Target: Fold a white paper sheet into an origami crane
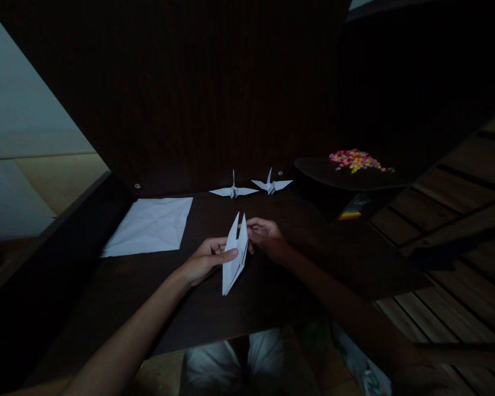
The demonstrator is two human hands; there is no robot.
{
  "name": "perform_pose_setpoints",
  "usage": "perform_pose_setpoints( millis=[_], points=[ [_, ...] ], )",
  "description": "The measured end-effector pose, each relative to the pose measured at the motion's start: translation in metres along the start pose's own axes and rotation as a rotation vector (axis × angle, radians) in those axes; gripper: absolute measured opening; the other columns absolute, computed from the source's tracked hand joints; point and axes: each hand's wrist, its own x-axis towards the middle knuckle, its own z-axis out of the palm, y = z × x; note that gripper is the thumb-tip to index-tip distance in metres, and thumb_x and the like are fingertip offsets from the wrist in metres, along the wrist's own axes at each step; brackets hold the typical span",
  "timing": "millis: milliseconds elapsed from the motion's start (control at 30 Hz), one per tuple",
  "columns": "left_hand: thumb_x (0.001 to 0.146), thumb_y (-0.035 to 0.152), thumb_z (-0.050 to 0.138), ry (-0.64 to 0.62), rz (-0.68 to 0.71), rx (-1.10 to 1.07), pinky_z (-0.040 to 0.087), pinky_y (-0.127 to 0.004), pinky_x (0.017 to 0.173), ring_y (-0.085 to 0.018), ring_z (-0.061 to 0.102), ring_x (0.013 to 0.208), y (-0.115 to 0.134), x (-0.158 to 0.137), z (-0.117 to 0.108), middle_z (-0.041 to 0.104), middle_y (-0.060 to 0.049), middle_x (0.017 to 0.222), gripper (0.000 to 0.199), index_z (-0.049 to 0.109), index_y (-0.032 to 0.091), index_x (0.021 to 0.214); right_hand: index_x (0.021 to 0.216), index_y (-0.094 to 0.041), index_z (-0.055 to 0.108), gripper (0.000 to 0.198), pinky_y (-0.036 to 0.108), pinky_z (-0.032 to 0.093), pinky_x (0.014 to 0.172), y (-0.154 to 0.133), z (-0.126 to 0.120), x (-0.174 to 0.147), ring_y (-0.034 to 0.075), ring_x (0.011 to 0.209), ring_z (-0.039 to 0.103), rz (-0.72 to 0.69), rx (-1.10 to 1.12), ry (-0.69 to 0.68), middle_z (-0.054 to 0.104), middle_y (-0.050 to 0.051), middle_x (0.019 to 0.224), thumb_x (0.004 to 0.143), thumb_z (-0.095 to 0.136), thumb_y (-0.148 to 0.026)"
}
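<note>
A partly folded white origami crane [233, 261] is held up over the dark desk, its two narrow points upward and its wide end toward me. My left hand [208, 258] grips it from the left, thumb flat across its front face. On the other side, the fingers of my right hand [266, 236] pinch the right-hand narrow point near its tip. Behind it stand two finished paper cranes, a left one [234, 191] and a right one [271, 186], wings spread. A creased white paper sheet [152, 225] lies flat to the left of my hands.
The dark desk [206, 319] has a tall back panel [214, 99] and a raised left edge [45, 242]. At right, a rounded shelf [313, 168] carries a pile of small colourful pieces [357, 159]. Wooden slats [457, 280] show farther right.
</note>
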Motion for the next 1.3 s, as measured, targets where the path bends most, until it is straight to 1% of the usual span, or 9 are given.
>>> perform_pose_setpoints(
  millis=[200, 333, 533, 733, 833, 900, 1033, 1167, 1300],
  points=[
    [0.066, 0.032, 0.079, 0.05, -0.075, -0.077, 0.041, -0.021, 0.052, -0.013, 0.057, 0.054, 0.004, -0.001, 0.0, 0.068, -0.006, 0.07, 0.032, 0.074, 0.011, 0.09, 0.1, -0.018, 0.059, 0.042, 0.018, 0.046, 0.038, -0.002, 0.001, -0.002, 0.006, 0.045, 0.055, -0.004, 0.082, -0.04, 0.062, 0.0, 0.081, 0.068, 0.078, -0.038],
    [0.064, 0.032, 0.079, 0.063, -0.096, -0.085, 0.04, -0.021, 0.052, -0.013, 0.057, 0.054, 0.004, -0.001, 0.0, 0.068, -0.006, 0.069, 0.034, 0.074, 0.011, 0.09, 0.094, -0.019, 0.056, 0.04, 0.017, 0.044, 0.038, -0.004, 0.001, -0.003, 0.006, 0.046, 0.055, -0.015, 0.116, -0.08, 0.06, -0.002, 0.079, 0.066, 0.08, -0.036],
    [0.067, 0.031, 0.077, 0.061, -0.037, 0.102, 0.042, -0.021, 0.057, -0.013, 0.059, 0.061, 0.0, 0.001, 0.001, 0.07, -0.005, 0.078, 0.036, 0.072, 0.013, 0.098, 0.08, -0.018, 0.052, 0.037, 0.017, 0.045, 0.039, -0.004, -0.001, -0.003, 0.007, 0.05, 0.054, -0.034, 0.042, -0.049, 0.058, -0.003, 0.071, 0.064, 0.08, -0.034],
    [0.069, 0.038, 0.076, 0.051, -0.046, 0.192, 0.039, -0.02, 0.053, -0.012, 0.055, 0.057, -0.004, 0.003, 0.005, 0.064, -0.003, 0.07, 0.037, 0.069, 0.011, 0.093, 0.096, -0.019, 0.056, 0.038, 0.014, 0.038, 0.034, -0.003, 0.0, -0.002, 0.006, 0.048, 0.05, -0.021, -0.061, -0.03, 0.056, -0.004, 0.074, 0.064, 0.075, -0.027],
    [0.068, 0.039, 0.076, 0.06, -0.041, 0.206, 0.037, -0.02, 0.052, -0.011, 0.052, 0.056, -0.006, 0.003, 0.003, 0.061, -0.001, 0.066, 0.033, 0.067, 0.011, 0.084, 0.088, -0.018, 0.056, 0.028, 0.014, 0.033, 0.033, -0.005, 0.0, -0.003, 0.004, 0.044, 0.047, -0.006, -0.129, -0.038, 0.056, -0.003, 0.073, 0.066, 0.072, -0.024],
    [0.068, 0.039, 0.076, 0.085, -0.034, 0.227, 0.036, -0.02, 0.051, -0.01, 0.051, 0.055, -0.008, 0.003, 0.002, 0.059, 0.0, 0.064, 0.033, 0.066, 0.011, 0.081, 0.08, -0.018, 0.055, 0.023, 0.016, 0.034, 0.037, -0.007, 0.0, -0.003, 0.005, 0.046, 0.047, -0.031, -0.158, -0.042, 0.055, -0.003, 0.071, 0.065, 0.071, -0.023],
    [0.067, 0.041, 0.076, 0.135, -0.026, 0.255, 0.034, -0.02, 0.05, -0.01, 0.05, 0.053, -0.009, 0.003, 0.001, 0.057, 0.002, 0.062, 0.035, 0.065, 0.011, 0.081, 0.074, -0.018, 0.055, 0.019, 0.023, 0.044, 0.054, -0.011, 0.0, -0.003, 0.011, 0.063, 0.053, -0.174, -0.252, -0.049, 0.056, -0.001, 0.073, 0.064, 0.072, -0.022],
    [0.066, 0.043, 0.076, 0.167, -0.014, 0.246, 0.033, -0.02, 0.05, -0.01, 0.048, 0.054, -0.008, 0.003, 0.003, 0.057, 0.002, 0.064, 0.038, 0.065, 0.012, 0.084, 0.068, -0.019, 0.053, 0.019, 0.025, 0.042, 0.06, -0.012, 0.0, -0.003, 0.013, 0.068, 0.051, -0.275, -0.352, -0.024, 0.054, 0.0, 0.073, 0.068, 0.071, -0.024],
    [0.066, 0.044, 0.076, 0.171, -0.004, 0.251, 0.032, -0.019, 0.049, -0.009, 0.047, 0.053, -0.005, 0.003, 0.004, 0.055, 0.002, 0.063, 0.037, 0.065, 0.012, 0.082, 0.086, -0.019, 0.059, 0.02, 0.024, 0.042, 0.058, -0.013, -0.003, -0.004, 0.011, 0.065, 0.051, -0.242, -0.356, -0.023, 0.053, -0.001, 0.075, 0.07, 0.07, -0.024]
  ],
)
